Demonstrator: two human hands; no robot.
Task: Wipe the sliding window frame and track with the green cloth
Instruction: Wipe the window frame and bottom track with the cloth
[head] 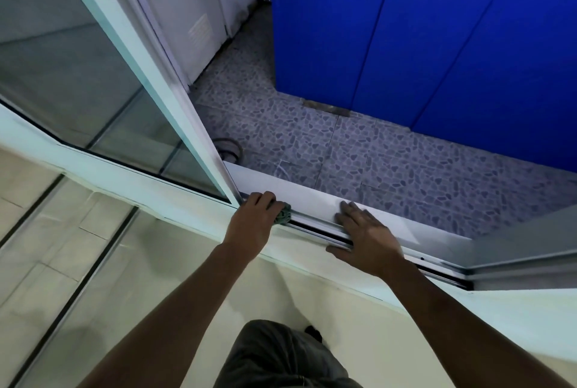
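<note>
- I am in the track-wiping step: my left hand grips the green cloth, fingers curled over it, and presses it into the track right at the foot of the sliding pane's frame
- The cloth sits at the 9 o'clock end of the exposed track, in the corner where the sash meets the sill, touching both the rail and my fingers
- My right hand lies flat with straight fingers on the sill, toward 3 o'clock from the cloth, holding nothing; I judge it is there to brace me
- I judge the task only partly done: the stretch of track from the cloth toward 3 o'clock looks open to wipe, and the upright frame has no cloth on it now
- The next move, as I read it, calls for drawing the cloth along the groove toward 3 o'clock, keeping it pushed down into the channel, and lifting or shifting my right hand, which lies across the path
- Most of the cloth is hidden under my left hand; only a small bunched green edge shows
- The bottom of the groove is dark, so I cannot tell how dirty it is
- The track's 3 o'clock end runs under a grey frame piece and is lost there
- The part of the track beneath the glass pane is covered
</note>
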